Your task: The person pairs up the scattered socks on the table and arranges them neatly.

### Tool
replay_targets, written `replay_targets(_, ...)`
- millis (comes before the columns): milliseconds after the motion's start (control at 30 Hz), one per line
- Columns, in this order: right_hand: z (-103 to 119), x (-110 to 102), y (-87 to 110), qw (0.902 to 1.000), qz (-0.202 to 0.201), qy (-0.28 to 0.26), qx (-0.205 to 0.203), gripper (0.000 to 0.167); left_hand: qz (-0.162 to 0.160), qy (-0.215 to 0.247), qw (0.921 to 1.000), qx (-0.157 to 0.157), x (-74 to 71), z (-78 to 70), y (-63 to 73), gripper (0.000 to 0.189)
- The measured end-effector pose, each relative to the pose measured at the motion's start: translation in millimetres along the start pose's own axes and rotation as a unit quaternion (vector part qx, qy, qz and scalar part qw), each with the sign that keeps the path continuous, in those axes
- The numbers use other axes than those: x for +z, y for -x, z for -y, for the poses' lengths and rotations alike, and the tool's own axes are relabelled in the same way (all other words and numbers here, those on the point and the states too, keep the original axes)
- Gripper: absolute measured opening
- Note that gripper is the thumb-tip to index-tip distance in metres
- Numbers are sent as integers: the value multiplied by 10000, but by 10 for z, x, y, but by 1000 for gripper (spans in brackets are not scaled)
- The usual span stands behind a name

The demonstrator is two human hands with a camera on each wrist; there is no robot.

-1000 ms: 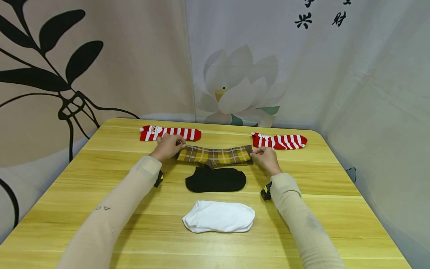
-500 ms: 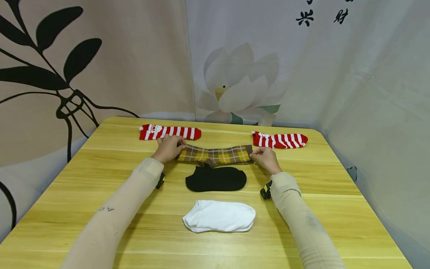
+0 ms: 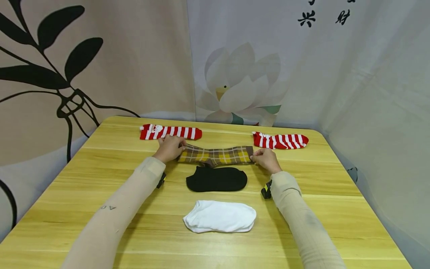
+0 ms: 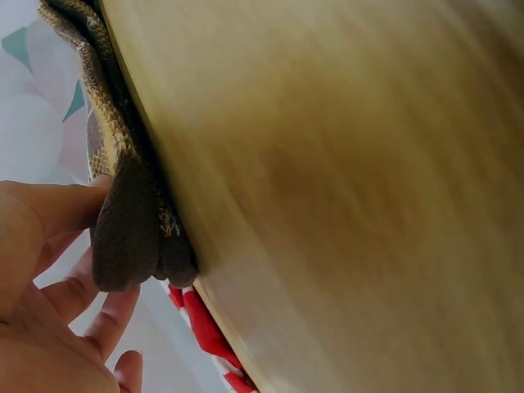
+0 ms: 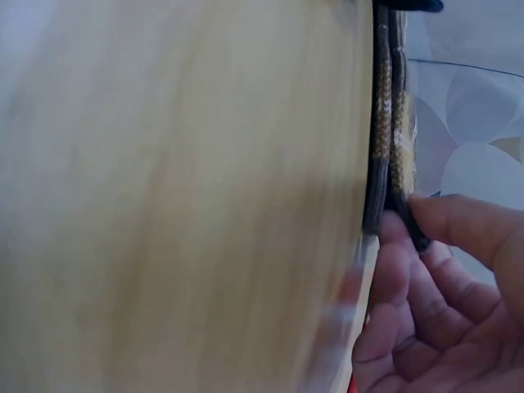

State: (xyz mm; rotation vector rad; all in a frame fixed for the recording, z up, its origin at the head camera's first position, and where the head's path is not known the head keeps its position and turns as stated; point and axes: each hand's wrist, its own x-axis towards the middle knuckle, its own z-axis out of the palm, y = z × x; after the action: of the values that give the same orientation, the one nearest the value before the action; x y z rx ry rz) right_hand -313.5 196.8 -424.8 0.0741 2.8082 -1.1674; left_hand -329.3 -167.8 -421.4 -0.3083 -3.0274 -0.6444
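A yellow and brown plaid sock (image 3: 221,155) lies stretched crosswise at mid-table, and the wrist views show a second layer beneath it. My left hand (image 3: 169,148) pinches its brown toe (image 4: 129,229) between thumb and fingers. At the cuff end, my right hand (image 3: 267,160) pinches the edge of the upper layer (image 5: 401,164), with the lower layer beside it. Just in front of the plaid sock rests a black ankle sock (image 3: 216,180). Nearer still is a white ankle sock (image 3: 220,216), seemingly more than one layer thick.
Two red and white striped socks lie along the back of the wooden table (image 3: 322,224): a left one (image 3: 171,132) behind my left hand and a right one (image 3: 281,141) behind my right hand. A printed curtain (image 3: 161,56) hangs behind the table.
The head view has shifted slightly. Both hands keep their pinch on the plaid sock, and the socks stay where they were.
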Motion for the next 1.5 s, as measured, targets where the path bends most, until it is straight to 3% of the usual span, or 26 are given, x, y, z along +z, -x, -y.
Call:
replay_targets(867,149,101,-23,9986,352,302,-237,21,386,-122,9986,-352,-73,173,174,21)
replay_targets(1200,166,85,-56,9977,460,396,-304,20,520,-373,9975,-315,-68,109,185,22)
replay_targets(1500,121,-88,-35,9944,388,865,-463,19,328,-544,9980,-40,-29,-57,49,24)
